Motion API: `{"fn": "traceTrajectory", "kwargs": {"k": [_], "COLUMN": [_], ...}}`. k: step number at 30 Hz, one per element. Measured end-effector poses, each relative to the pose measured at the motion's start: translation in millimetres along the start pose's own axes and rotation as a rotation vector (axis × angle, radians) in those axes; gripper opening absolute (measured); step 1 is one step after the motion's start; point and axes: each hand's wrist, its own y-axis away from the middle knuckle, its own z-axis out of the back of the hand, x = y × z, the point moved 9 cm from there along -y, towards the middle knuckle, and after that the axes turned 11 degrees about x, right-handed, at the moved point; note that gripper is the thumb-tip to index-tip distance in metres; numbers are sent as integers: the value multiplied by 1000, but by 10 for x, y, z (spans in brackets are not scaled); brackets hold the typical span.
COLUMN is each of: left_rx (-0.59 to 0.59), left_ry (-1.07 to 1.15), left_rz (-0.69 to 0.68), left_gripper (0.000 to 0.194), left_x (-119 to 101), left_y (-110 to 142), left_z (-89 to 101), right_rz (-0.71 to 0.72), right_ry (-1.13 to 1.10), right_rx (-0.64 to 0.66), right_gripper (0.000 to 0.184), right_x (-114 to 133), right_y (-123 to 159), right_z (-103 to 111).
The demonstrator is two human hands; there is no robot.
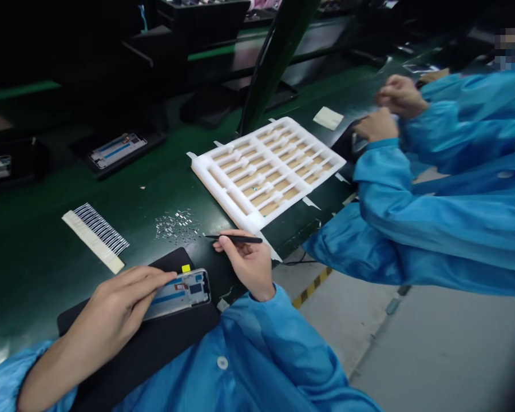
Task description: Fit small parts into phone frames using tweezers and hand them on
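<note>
The left hand lies with its grip open, fingers resting on a phone frame on a black mat near the counter edge. The right hand grips tweezers firmly, no piece visible at the tips, just beside a loose heap of small metal pieces. Room is open toward the white foam tray; a co-worker's sleeves limit the right.

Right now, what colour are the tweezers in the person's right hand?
Black, shown best in the head view: the tweezers are pinched in the right hand.
</note>
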Motion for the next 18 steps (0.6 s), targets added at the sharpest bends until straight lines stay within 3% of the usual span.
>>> {"fn": "traceTrajectory", "kwargs": {"k": [4,7,11,18], "left_rx": [129,169,158,167], "left_ry": [101,154,187,210], "left_rz": [156,225,234,260], "left_gripper": [30,31,31,31], "left_x": [228,339,350,319], "left_y": [-109,-147,-150,-152], "left_z": [-99,-168,-201,-212], "right_rz": [39,55,44,105], "right_ry": [2,9,39,158], "right_rx": [31,179,366,460], "right_gripper": [20,11,9,8], "right_x": [241,411,477,480], "right_y": [152,246,299,274], "right_z": [-6,-170,-445,-649]}}
